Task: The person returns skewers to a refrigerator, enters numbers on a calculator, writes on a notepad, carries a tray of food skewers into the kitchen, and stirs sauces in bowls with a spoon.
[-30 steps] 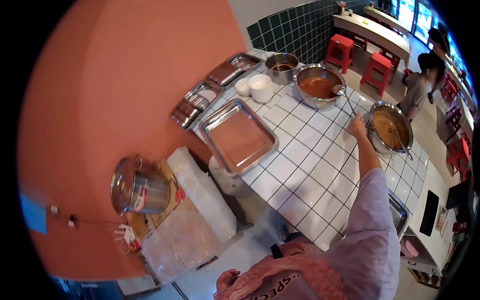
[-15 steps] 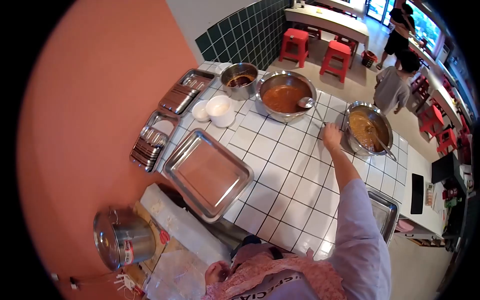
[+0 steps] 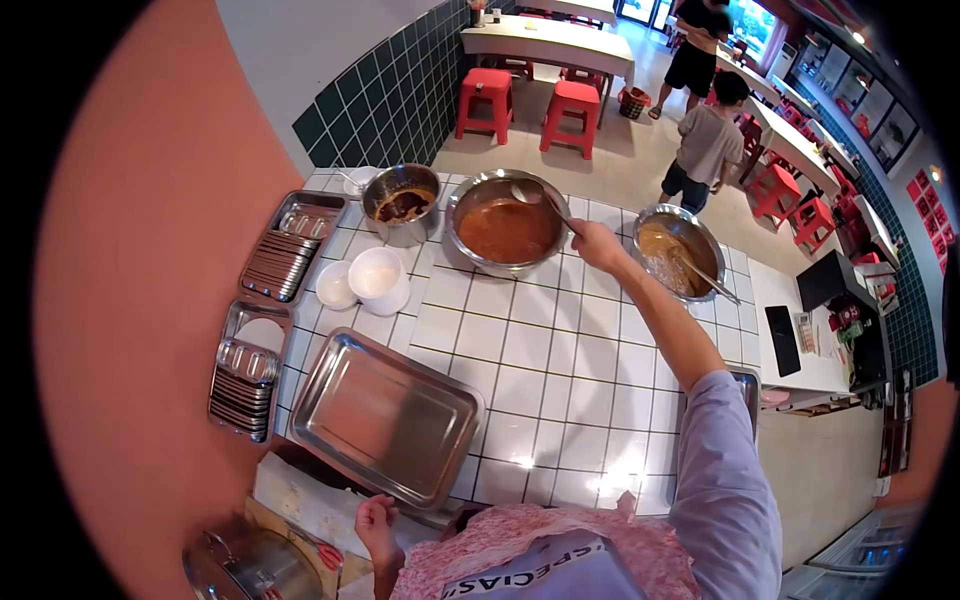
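Note:
My right hand (image 3: 598,246) is wrapped round the handle of a metal ladle (image 3: 527,191). The ladle's head hangs over the far part of a steel bowl (image 3: 484,264) of reddish-brown sauce (image 3: 508,235). Just right of that hand, another steel bowl (image 3: 650,272) contains a yellowish-brown sauce (image 3: 662,250) and a second ladle (image 3: 712,284). Low in the view, my left hand (image 3: 376,520) has its fingers loosely curled, with nothing visible in them. It is close to the near edge of a large steel tray (image 3: 345,405); whether it touches the tray I cannot tell.
A steel pot (image 3: 403,232) of dark sauce and white bowls (image 3: 377,273) stand at the left of the tiled counter (image 3: 560,400). Metal trays (image 3: 262,318) line the orange wall. A lidded pot (image 3: 265,565) and red scissors (image 3: 328,552) sit lower left. Two people stand beyond the counter.
My right hand has lifted the ladle, its head now farther back over the reddish-brown sauce. My left hand has moved up toward the tray's near edge. The camera view has shifted.

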### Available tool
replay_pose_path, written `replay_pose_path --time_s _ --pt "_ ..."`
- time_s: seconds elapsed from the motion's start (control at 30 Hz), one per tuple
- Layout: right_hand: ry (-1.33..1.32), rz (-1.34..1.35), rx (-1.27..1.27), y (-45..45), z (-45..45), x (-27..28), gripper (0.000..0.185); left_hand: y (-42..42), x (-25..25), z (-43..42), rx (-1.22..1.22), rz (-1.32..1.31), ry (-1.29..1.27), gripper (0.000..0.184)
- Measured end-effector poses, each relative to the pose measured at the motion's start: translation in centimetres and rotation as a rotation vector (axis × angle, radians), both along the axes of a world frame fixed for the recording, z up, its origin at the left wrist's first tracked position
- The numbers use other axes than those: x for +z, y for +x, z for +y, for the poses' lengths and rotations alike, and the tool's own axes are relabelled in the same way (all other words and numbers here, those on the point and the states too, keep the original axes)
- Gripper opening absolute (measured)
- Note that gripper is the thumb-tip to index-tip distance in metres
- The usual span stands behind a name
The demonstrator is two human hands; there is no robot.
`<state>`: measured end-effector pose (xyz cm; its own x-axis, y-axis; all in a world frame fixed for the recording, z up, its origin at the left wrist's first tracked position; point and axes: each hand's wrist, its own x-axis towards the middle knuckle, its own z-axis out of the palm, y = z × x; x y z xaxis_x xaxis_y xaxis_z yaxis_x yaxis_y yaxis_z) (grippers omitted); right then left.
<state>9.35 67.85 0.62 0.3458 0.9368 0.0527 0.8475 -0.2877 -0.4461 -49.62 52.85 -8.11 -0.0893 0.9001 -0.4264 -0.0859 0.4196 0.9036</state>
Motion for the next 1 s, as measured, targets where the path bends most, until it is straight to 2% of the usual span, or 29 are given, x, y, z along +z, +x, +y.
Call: replay_pose_path --time_s 0.03,0.07,0.17,0.2,0.3,0.43,0.5,0.67,0.77,0.9,1.0 --pt "-0.029 -0.128 -0.054 -0.8 1.0 0.3 0.034 -0.2 -0.3 0.6 -0.019 -0.007 -0.006 0.013" --pt "-0.036 -0.131 -0.095 -1.5 2.0 0.6 0.027 -0.2 -0.5 1.1 -0.026 -0.012 -0.009 0.012" --pt "-0.221 -0.242 -0.187 -3.9 5.0 1.9 0.025 -0.1 -1.0 2.4 -0.028 0.01 -0.009 0.011" --pt "-0.164 -0.225 -0.252 -2.9 7.0 -1.1 0.018 0.1 -1.0 2.6 -0.026 0.018 -0.012 0.011" --pt "-0.181 -0.289 -0.141 -5.0 8.8 -2.1 0.019 0.0 -1.3 3.2 -0.05 0.04 -0.005 0.011" --pt "-0.103 -0.422 0.206 -5.7 8.2 -2.8 0.023 -0.7 -2.0 3.3 -0.082 0.068 0.043 0.012" --pt "-0.116 -0.43 0.326 -5.6 5.5 0.0 0.025 -1.0 -2.1 3.1 -0.052 0.073 0.048 0.012" --pt "-0.296 -0.484 0.35 -5.9 0.3 6.6 0.024 -1.1 -2.5 3.5 0.006 0.058 0.051 0.011" --pt "-0.368 -0.493 0.373 -5.2 0.9 4.4 0.022 0.2 -1.7 4.0 0.014 0.078 0.027 0.013" --pt "-0.132 -0.566 0.246 -2.9 4.3 1.2 0.015 0.4 -0.7 4.3 -0.029 0.177 0.077 0.012" --pt "-0.094 -0.641 0.199 -0.9 7.2 -0.4 0.018 0.2 -0.8 3.9 0.044 0.061 0.069 0.013"
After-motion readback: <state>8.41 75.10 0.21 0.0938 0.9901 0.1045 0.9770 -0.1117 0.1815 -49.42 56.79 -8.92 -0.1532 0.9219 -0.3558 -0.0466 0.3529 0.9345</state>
